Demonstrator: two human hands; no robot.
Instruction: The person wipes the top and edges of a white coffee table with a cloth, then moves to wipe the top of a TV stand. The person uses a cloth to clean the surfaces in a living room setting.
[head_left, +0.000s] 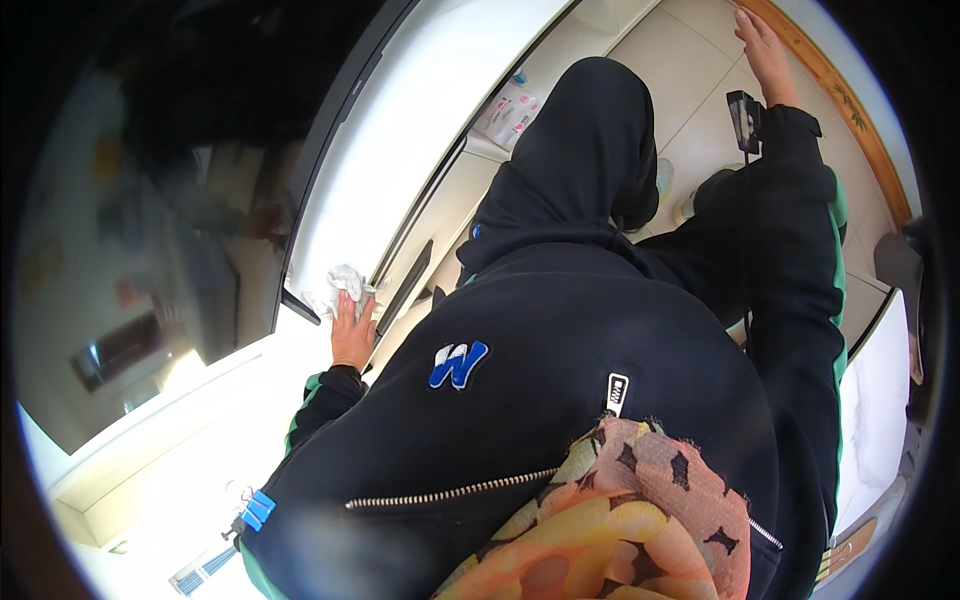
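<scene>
My left hand (352, 334) rests on the edge of a white glossy TV cabinet (390, 142), its fingers on a crumpled white tissue (346, 283). Beside the tissue is the lower corner of a large black-framed television (300, 217). My right hand (766, 60) is held out at the upper right, fingers extended, with nothing in it. A wooden edge strip (832, 86) with a leaf pattern runs close to its fingertips. On my right wrist sits a small black device (744, 121) with a cable running along the sleeve.
Below the cabinet top, a printed plastic bag (510, 116) lies in an open compartment. Pale tiles (682, 82) cover the floor around my legs. A white marble-patterned surface (874, 405) stands at the right. A blue binder clip (257, 510) is at my left shoulder.
</scene>
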